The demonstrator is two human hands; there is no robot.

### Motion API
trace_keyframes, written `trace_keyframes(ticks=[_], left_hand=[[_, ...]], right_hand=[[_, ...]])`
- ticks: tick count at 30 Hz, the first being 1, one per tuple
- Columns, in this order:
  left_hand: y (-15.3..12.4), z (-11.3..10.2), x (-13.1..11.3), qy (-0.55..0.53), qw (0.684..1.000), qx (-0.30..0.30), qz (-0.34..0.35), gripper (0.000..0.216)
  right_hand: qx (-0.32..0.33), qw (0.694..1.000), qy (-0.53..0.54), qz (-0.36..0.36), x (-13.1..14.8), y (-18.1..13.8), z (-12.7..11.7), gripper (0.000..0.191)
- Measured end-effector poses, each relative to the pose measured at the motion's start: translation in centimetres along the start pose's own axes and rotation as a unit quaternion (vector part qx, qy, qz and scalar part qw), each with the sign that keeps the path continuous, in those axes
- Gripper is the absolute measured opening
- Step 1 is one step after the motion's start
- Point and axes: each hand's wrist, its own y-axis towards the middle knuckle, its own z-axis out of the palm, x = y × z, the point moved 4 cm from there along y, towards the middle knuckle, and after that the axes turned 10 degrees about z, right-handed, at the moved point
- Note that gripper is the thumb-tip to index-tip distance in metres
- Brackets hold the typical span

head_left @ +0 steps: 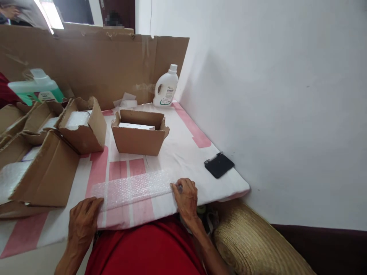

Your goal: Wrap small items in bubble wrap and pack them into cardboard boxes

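Observation:
A long strip of clear bubble wrap (134, 188) lies flat along the near edge of the white and pink table (183, 152). My left hand (83, 221) rests on the strip's left end with the fingers curled down onto it. At the right end my right hand (186, 196) pinches the wrap between fingertips and thumb. Just behind the strip stands an open cardboard box (139, 131) with a white item inside.
Several more open cardboard boxes (83, 124) crowd the left side, some with white padding. A white detergent bottle (166, 87) stands at the back by a cardboard screen (94, 61). A green bottle (37, 88) sits far left. A black pouch (219, 165) lies near the wall; a straw hat (252, 240) sits below.

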Motion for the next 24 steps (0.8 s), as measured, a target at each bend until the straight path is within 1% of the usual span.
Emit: trace_keyframes(ticks=[3,6,8,9,11,13,15,17,19,20,21,22,23,24], left_hand=[[0.4,-0.5,0.0,0.011,0.999,0.032,-0.002,0.032],[2.2,-1.2,-1.3,0.055,0.997,0.057,-0.027,0.031],[3.9,-1.4,-2.7,0.072,0.995,0.044,-0.052,0.032],[4.9,-1.1,-3.7,0.061,0.996,0.033,-0.051,0.033],[6.6,0.1,-5.8,0.01,1.0,0.019,-0.018,0.036],[7.6,2.0,-7.7,-0.033,0.999,0.027,0.025,0.039],[7.8,3.8,-8.8,-0.034,0.998,0.048,0.034,0.045],[7.5,5.0,-9.4,-0.019,0.997,0.075,0.024,0.051],[7.0,5.6,-9.6,-0.014,0.995,0.098,0.014,0.055],[6.8,5.7,-9.6,-0.014,0.994,0.107,0.011,0.056],[6.7,5.7,-9.5,-0.013,0.994,0.111,0.009,0.056],[6.5,5.7,-9.5,-0.013,0.993,0.115,0.011,0.056],[6.4,5.7,-9.4,-0.012,0.993,0.117,0.014,0.056],[6.3,5.7,-9.3,-0.01,0.993,0.117,0.019,0.056]], right_hand=[[-0.009,1.0,0.006,0.017,-0.4,0.2,0.1,0.015],[-0.018,0.999,0.005,0.028,-0.7,0.3,0.2,0.015],[-0.019,0.999,0.003,0.028,-0.6,0.2,0.3,0.016],[-0.02,0.999,0.003,0.027,-0.6,0.2,0.4,0.016],[-0.024,0.999,0.002,0.026,-0.6,0.1,0.4,0.018],[-0.026,0.999,0.004,0.029,-0.8,0.1,0.4,0.018],[-0.021,0.999,0.008,0.032,-1.0,0.3,0.3,0.017],[-0.022,0.999,0.021,0.033,-0.8,0.4,-0.2,0.016],[-0.057,0.997,0.041,0.03,0.4,-0.1,-0.9,0.016],[-0.076,0.996,0.054,0.017,1.7,-0.6,-1.2,0.018],[-0.077,0.995,0.067,-0.012,3.4,-1.2,-1.2,0.022],[-0.064,0.993,0.08,-0.054,5.4,-2.1,-1.0,0.031],[-0.006,0.989,0.094,-0.115,7.6,-3.0,-0.3,0.04],[0.077,0.973,0.107,-0.189,9.8,-4.0,0.7,0.052]])
